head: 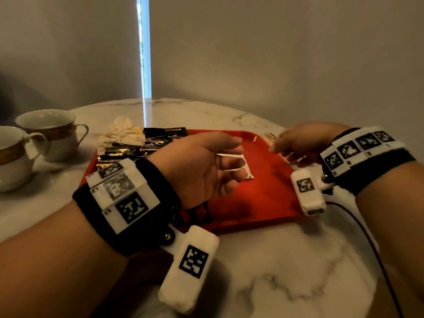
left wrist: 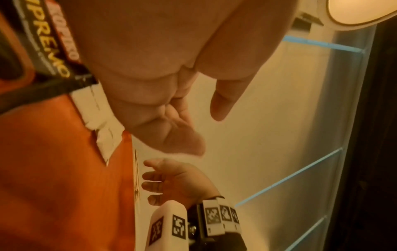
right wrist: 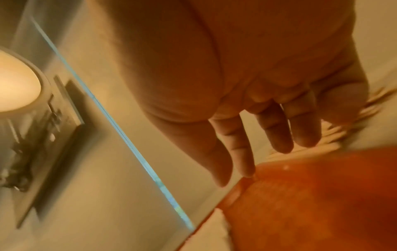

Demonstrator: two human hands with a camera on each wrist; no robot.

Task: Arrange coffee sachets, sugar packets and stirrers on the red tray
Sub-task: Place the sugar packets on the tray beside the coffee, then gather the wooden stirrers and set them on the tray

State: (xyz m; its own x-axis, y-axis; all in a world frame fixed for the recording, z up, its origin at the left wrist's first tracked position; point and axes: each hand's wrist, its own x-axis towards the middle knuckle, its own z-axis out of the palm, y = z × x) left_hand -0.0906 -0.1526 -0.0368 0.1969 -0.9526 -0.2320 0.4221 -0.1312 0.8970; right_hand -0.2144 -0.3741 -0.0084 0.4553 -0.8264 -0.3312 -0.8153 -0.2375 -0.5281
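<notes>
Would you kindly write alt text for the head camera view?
Two hands hover over a red tray on a marble table: the left hand holds white sugar packets, the right hand reaches toward the stirrers. Black coffee sachets fill the tray's far left; two cups stand left.

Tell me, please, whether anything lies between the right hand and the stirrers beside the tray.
Nothing visible does: the open right hand reaches past the red tray's right rim, and the stirrers lie just beyond its fingertips.

On a black coffee sachet (left wrist: 46,51), partial yellow lettering "PREMO" is read in the left wrist view; red brand print beside it stays illegible.
</notes>
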